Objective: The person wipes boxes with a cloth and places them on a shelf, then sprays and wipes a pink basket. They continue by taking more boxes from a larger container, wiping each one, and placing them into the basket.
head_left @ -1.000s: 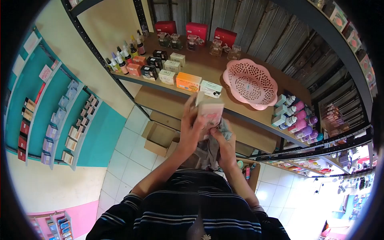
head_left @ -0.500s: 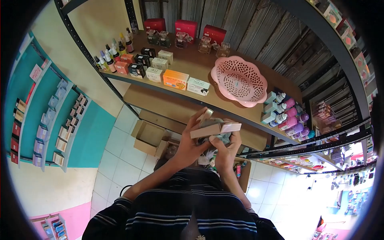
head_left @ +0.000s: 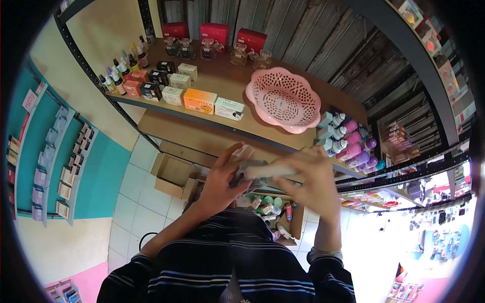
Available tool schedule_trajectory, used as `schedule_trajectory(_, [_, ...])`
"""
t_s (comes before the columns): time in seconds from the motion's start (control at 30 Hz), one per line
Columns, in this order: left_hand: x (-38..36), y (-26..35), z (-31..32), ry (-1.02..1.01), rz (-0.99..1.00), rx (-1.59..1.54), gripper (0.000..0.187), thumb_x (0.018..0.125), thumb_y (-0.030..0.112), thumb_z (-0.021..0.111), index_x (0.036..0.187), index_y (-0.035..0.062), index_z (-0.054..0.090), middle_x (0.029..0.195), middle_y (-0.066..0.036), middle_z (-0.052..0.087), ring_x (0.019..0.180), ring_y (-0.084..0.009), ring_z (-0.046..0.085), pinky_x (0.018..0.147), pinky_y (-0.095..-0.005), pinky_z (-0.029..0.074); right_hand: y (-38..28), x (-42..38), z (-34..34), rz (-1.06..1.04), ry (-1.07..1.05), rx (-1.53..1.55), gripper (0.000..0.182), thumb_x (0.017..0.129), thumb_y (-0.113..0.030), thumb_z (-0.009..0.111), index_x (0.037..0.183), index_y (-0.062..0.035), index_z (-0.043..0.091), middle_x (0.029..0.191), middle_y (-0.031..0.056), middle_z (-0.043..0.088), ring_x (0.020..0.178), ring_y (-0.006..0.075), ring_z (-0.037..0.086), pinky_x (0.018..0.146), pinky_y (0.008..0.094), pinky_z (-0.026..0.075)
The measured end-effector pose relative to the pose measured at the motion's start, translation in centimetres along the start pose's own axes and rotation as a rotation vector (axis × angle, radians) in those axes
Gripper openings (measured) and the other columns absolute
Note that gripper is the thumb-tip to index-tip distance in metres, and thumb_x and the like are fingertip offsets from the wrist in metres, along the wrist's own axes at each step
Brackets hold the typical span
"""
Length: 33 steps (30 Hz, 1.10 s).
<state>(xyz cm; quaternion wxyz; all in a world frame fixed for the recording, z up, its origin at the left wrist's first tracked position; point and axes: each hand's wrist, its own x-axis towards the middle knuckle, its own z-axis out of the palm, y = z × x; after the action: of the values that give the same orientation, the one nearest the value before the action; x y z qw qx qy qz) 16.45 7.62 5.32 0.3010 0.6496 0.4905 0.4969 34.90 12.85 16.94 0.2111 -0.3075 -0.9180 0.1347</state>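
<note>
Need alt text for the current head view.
A person's left hand holds a small box while the right hand, blurred, is at a pale item between them, in front of a brown shelf. On the shelf, a pink perforated basket sits between an orange box and pink and purple bottles. Below the hands is an open carton of mixed containers.

We note: pink basket [head_left: 288,128], smooth plastic, slight sheen; back panel [head_left: 298,35], ribbed metal, dull, rough; carton [head_left: 168,188], matt cardboard; floor tiles [head_left: 154,201], smooth, glossy.

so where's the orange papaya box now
In the head view, left of centre, the orange papaya box sits on the shelf between a cream box and a white box.
</note>
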Motion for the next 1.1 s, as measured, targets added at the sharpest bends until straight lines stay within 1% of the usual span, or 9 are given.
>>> schedule_trajectory(0.2, [-1.4, -2.4, -1.1, 0.060, -0.180, -0.120, 0.033, 0.071, 0.000, 0.059, 0.104, -0.0010, 0.056, 0.129, -0.016, 0.033, 0.117, -0.0255, 0.038, 0.093, -0.0326, 0.034, 17.4, 7.1, 3.8, 0.541, 0.657, 1.075, 0.025, 0.079, -0.004, 0.056, 0.103, 0.0011, 0.051, 0.088, 0.0076, 0.059, 0.079, 0.0155, 0.057, 0.075, 0.0261, 0.044])
schedule_trajectory(0.37, [-2.0, -1.9, -1.7, 0.071, -0.255, -0.066, 0.031, 0.073, -0.004, 0.057, 0.103, -0.0018, 0.056, 0.131, -0.014, 0.029, 0.119, -0.0229, 0.036, 0.093, -0.0316, 0.034, 34.8, 12.6, 12.0, 0.513, 0.676, 1.092, 0.022, 0.075, 0.005, 0.057, 0.097, 0.0044, 0.052, 0.092, 0.0085, 0.057, 0.073, 0.0147, 0.056, 0.062, 0.0285, 0.048])
schedule_trajectory(0.53, [-3.1, -2.4, -2.1, 0.142, -0.340, -0.144, 0.032, 0.072, -0.005, 0.058, 0.104, -0.0038, 0.055, 0.131, -0.012, 0.029, 0.119, -0.0210, 0.035, 0.094, -0.0312, 0.033, 38.1, 15.8, 15.8, 0.650, 0.797, 1.034, 0.017, 0.079, 0.002, 0.047, 0.095, 0.0028, 0.052, 0.085, 0.0097, 0.053, 0.071, 0.0186, 0.050, 0.057, 0.0329, 0.041])
schedule_trajectory(0.7, [-3.4, -2.3, -2.9, 0.261, -0.387, -0.189, 0.029, 0.071, 0.000, 0.061, 0.100, -0.0017, 0.058, 0.129, -0.015, 0.034, 0.114, -0.0265, 0.040, 0.093, -0.0331, 0.033, 40.8, 15.8, 15.4, 0.319, 0.840, 2.338, 0.024, 0.085, -0.018, 0.034, 0.091, 0.0012, 0.047, 0.069, 0.0121, 0.039, 0.063, 0.0203, 0.034, 0.058, 0.0399, 0.028])
schedule_trajectory(0.73, [-3.6, -2.3, -3.0, 0.254, -0.405, -0.146, 0.028, 0.072, 0.000, 0.060, 0.100, -0.0024, 0.058, 0.130, -0.015, 0.033, 0.115, -0.0256, 0.039, 0.093, -0.0323, 0.032, 39.4, 15.6, 14.8, 0.331, 0.839, 2.338, 0.024, 0.085, -0.018, 0.034, 0.091, 0.0012, 0.047, 0.069, 0.0121, 0.039, 0.063, 0.0203, 0.034, 0.058, 0.0399, 0.028])
schedule_trajectory(0.83, [-3.5, -2.6, -3.1, 0.245, -0.415, -0.204, 0.029, 0.072, -0.001, 0.060, 0.101, -0.0025, 0.058, 0.130, -0.014, 0.032, 0.116, -0.0249, 0.038, 0.094, -0.0319, 0.032, 38.9, 15.1, 14.6, 0.595, 0.802, 1.473, 0.019, 0.083, -0.015, 0.037, 0.090, 0.0003, 0.047, 0.066, 0.0092, 0.037, 0.061, 0.0194, 0.033, 0.057, 0.0399, 0.028])
schedule_trajectory(0.93, [-3.2, -2.5, -2.8, 0.251, -0.414, -0.244, 0.030, 0.073, -0.001, 0.060, 0.103, -0.0026, 0.057, 0.130, -0.014, 0.032, 0.117, -0.0250, 0.038, 0.095, -0.0320, 0.031, 39.3, 14.2, 15.6, 0.389, 0.876, 1.767, 0.019, 0.079, -0.014, 0.047, 0.091, -0.0002, 0.050, 0.073, 0.0106, 0.048, 0.067, 0.0250, 0.045, 0.061, 0.0410, 0.035])
schedule_trajectory(1.0, [-3.0, -2.3, -2.8, 0.233, -0.397, -0.219, 0.031, 0.072, 0.000, 0.060, 0.103, -0.0025, 0.057, 0.130, -0.014, 0.032, 0.116, -0.0251, 0.038, 0.095, -0.0322, 0.031, 38.7, 12.9, 16.5, 0.303, 0.648, 0.309, 0.032, 0.074, -0.013, 0.061, 0.098, 0.0030, 0.048, 0.079, 0.0103, 0.058, 0.078, 0.0199, 0.056, 0.068, 0.0311, 0.045])
schedule_trajectory(1.1, [-2.9, -2.2, -2.6, 0.205, -0.377, -0.186, 0.031, 0.073, 0.000, 0.060, 0.103, -0.0022, 0.058, 0.130, -0.014, 0.032, 0.116, -0.0253, 0.039, 0.095, -0.0323, 0.032, 34.3, 12.6, 13.4, 0.616, 0.322, 0.141, 0.040, 0.067, -0.014, 0.065, 0.102, -0.0006, 0.053, 0.102, 0.0141, 0.059, 0.098, 0.0244, 0.055, 0.079, 0.0298, 0.043])
